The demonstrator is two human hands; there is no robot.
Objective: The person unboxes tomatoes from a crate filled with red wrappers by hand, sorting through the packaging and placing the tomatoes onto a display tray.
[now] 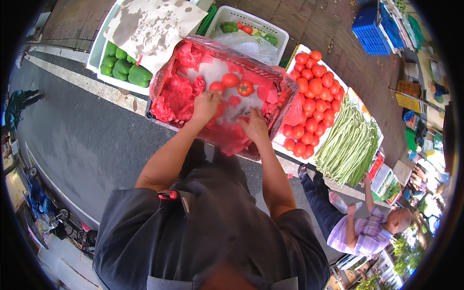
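A plastic crate (154, 117) lined with clear film stands before me. Inside lie several tomatoes (230, 80), crumpled red plastic bags (174, 96) and pale sheet lining. My left hand (208, 106) is at the crate's left middle, its fingers curled just below a tomato; whether they grip the thin red plastic beneath them is unclear. Over the right front part of the crate is my right hand (256, 125), its fingers spread over the pale lining and red plastic, with nothing plainly held. Red plastic hangs over the crate's near wall.
Green bell peppers (123, 67) lie at the left under a stained sheet (152, 29). Behind stands a white crate (284, 38) with vegetables. Heaped tomatoes (315, 86) and long beans (344, 141) are at the right. A person (359, 226) in a checked shirt reaches to the beans.
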